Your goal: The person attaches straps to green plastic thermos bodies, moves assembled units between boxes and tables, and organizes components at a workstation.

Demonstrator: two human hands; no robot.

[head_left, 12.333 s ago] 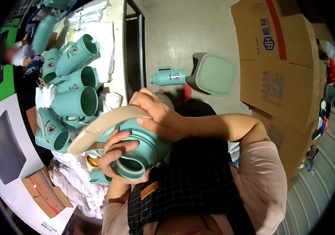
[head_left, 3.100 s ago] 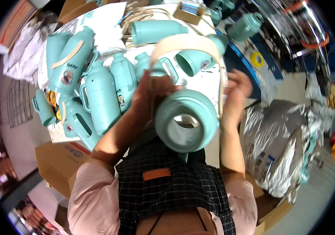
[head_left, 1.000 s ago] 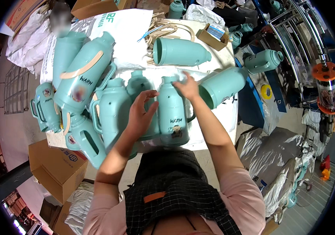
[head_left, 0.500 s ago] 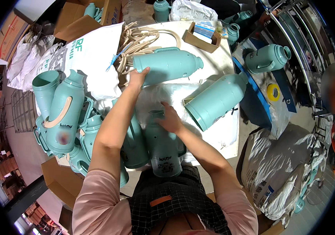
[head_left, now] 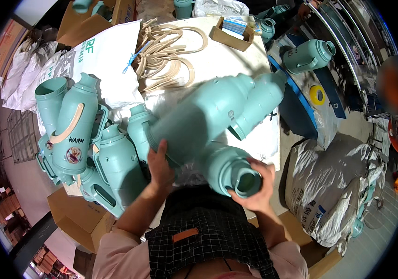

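Observation:
My left hand (head_left: pixel 161 168) is closed on the bottom rim of a large teal thermos shell (head_left: pixel 194 118), which lies slanted with its neck toward the far right. With its fingers around the neck, my right hand (head_left: pixel 257 188) grips a second thermos shell (head_left: pixel 217 160), whose open mouth is tilted toward me at the table's near edge. Behind the first shell, partly covered by it, lies another teal thermos shell (head_left: pixel 262 100). To the left of my left hand stand several more, among them a thermos shell with a beige handle (head_left: pixel 71 128).
Beige handle strips (head_left: pixel 171 69) lie bundled on the white table (head_left: pixel 220 58), beside a white sack (head_left: pixel 108 60). A small carton (head_left: pixel 231 39) sits at the back. At the right are a yellow tape roll (head_left: pixel 317 95), a metal rack (head_left: pixel 355 60) and a grey sack (head_left: pixel 322 190).
My left hand has drawn its thermos shell from the back of the table toward me. My right hand has taken the nearer shell by its neck, lifted it rightward and tipped its mouth toward me.

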